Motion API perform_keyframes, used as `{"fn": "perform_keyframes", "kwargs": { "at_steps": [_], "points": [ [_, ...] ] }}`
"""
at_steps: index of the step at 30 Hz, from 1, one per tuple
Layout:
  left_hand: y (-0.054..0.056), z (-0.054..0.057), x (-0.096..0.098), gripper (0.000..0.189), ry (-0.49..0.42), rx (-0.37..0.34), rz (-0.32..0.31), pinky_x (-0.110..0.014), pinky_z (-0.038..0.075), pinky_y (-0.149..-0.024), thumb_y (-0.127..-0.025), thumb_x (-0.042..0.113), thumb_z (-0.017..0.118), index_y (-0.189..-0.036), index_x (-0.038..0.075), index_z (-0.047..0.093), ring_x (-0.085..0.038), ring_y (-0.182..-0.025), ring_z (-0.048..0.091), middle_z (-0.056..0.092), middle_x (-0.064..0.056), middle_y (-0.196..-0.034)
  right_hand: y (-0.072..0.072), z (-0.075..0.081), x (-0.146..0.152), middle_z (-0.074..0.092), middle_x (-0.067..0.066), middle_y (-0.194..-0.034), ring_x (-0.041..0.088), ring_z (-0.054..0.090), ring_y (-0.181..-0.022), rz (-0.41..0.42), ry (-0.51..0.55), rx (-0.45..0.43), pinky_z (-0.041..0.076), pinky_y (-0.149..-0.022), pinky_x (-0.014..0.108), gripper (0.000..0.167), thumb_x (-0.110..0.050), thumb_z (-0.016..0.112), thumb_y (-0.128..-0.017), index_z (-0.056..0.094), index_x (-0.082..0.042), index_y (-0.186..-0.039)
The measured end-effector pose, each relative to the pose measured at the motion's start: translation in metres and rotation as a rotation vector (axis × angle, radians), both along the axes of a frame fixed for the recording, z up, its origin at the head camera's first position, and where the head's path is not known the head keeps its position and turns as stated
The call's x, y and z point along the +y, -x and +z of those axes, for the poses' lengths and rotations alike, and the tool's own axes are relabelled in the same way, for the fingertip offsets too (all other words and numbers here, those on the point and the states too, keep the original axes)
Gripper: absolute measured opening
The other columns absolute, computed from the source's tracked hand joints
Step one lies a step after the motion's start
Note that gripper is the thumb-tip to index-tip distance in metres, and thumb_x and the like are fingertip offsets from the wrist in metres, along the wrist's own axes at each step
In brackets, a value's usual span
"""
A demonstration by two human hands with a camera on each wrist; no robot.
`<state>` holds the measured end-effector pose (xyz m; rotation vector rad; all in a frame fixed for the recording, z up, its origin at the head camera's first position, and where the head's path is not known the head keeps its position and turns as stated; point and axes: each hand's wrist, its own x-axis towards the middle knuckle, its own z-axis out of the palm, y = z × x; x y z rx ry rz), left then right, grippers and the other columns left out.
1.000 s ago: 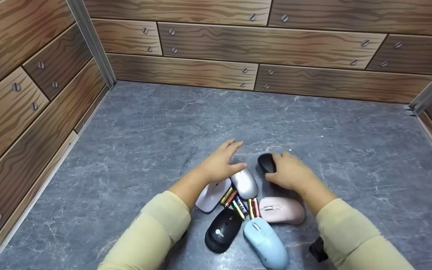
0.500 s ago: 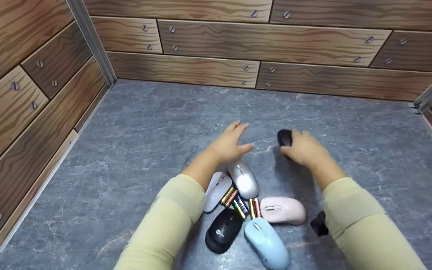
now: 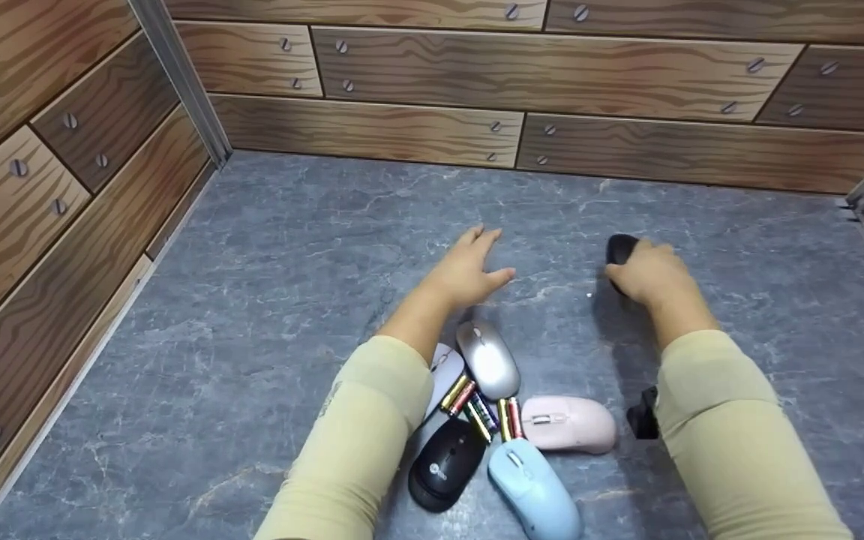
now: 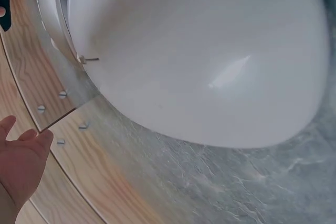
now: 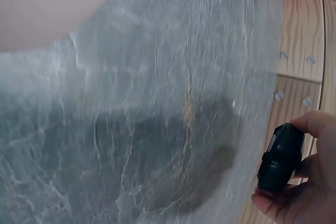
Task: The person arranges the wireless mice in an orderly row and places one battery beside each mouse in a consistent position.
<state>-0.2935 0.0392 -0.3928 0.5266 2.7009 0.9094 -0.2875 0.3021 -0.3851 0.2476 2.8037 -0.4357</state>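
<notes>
A black computer mouse (image 3: 619, 259) is in my right hand (image 3: 657, 274), which grips it by its sides at the right of the head view. The right wrist view shows the mouse's ribbed side (image 5: 282, 157) between thumb and fingers, with the surface some way off. My left hand (image 3: 469, 270) holds nothing and has its fingers spread, beyond the silver mouse (image 3: 489, 360). Partly covered by the left sleeve is a white mouse (image 3: 443, 375); a white mouse shell (image 4: 210, 66) fills much of the left wrist view.
Several batteries (image 3: 469, 405) lie among the mice. Around them are a black mouse (image 3: 447, 465) with a logo, a light blue mouse (image 3: 535, 491) and a pink mouse (image 3: 568, 424). Wood-patterned walls (image 3: 417, 127) border the grey marbled surface (image 3: 289, 247).
My right hand has carried the black mouse away from the cluster, up and to the right. The left hand has moved forward and slightly right, off the silver mouse.
</notes>
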Motion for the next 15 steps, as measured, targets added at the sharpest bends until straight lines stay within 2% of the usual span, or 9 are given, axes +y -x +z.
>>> {"fn": "perform_keyframes", "kwargs": {
  "at_steps": [7, 15],
  "points": [
    [0.004, -0.002, 0.004, 0.069, 0.018, -0.001, -0.009, -0.04, 0.021, -0.109, -0.089, 0.046, 0.052, -0.146, 0.021, 0.022, -0.024, -0.137, 0.018, 0.011, -0.006, -0.152, 0.006, -0.01, 0.013, 0.017, 0.049, -0.127, 0.06, 0.026, -0.114, -0.054, 0.007, -0.019, 0.029, -0.094, 0.064, 0.084, -0.04, 0.042, -0.089, 0.01, 0.022, -0.134],
    [0.01, -0.003, 0.017, 0.069, 0.043, 0.0, -0.04, -0.038, 0.019, -0.11, -0.089, 0.045, 0.053, -0.146, 0.021, 0.023, -0.022, -0.138, 0.015, 0.011, -0.004, -0.153, 0.012, -0.022, 0.016, 0.005, 0.049, -0.132, 0.061, 0.016, -0.119, -0.052, -0.01, -0.105, 0.023, -0.097, 0.065, 0.089, -0.044, 0.039, -0.091, -0.001, 0.023, -0.133]
  ]
}}
